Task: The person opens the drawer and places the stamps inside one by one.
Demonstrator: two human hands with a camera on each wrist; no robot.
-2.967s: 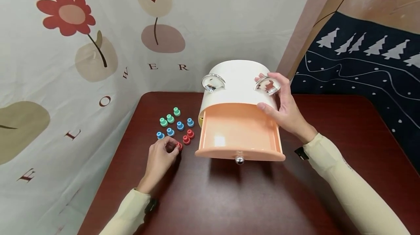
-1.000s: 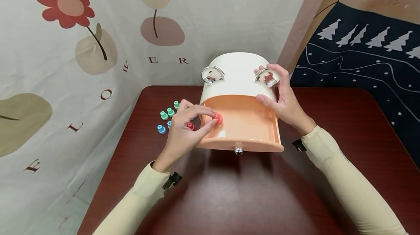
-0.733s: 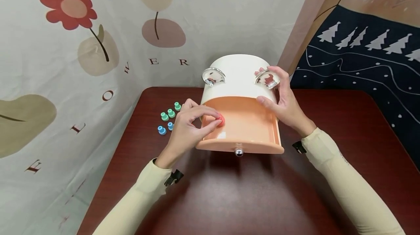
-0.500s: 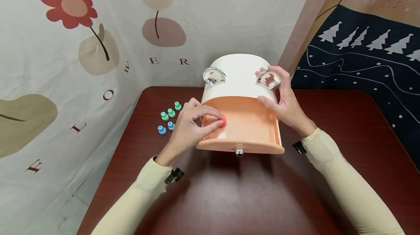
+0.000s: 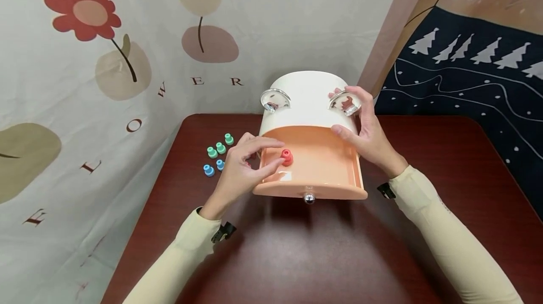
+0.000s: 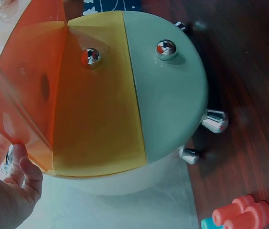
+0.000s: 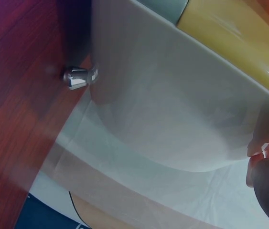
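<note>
A white round cabinet (image 5: pixel 307 94) stands on the table with its orange drawer (image 5: pixel 318 165) pulled out toward me. One red peg (image 5: pixel 286 157) stands upright in the drawer's left part. My left hand (image 5: pixel 277 153) hovers at the drawer's left rim with relaxed fingers, just clear of the peg and holding nothing. My right hand (image 5: pixel 345 110) grips the cabinet's right side, thumb on the front edge and fingers over a silver handle (image 5: pixel 344 102). In the left wrist view the cabinet (image 6: pixel 167 95) shows yellow and grey-green drawer fronts with silver knobs.
Green pegs (image 5: pixel 220 147) and blue pegs (image 5: pixel 208 170) lie on the dark red table (image 5: pixel 297 257) left of the cabinet. Red pegs (image 6: pixel 242 214) show in the left wrist view. Cloth walls rise close behind and at both sides. The drawer's silver knob (image 5: pixel 309 197) juts toward me.
My left hand took a red peg off the table, carried it over the drawer's left rim and let go. The peg now stands in the drawer. The right hand stayed put.
</note>
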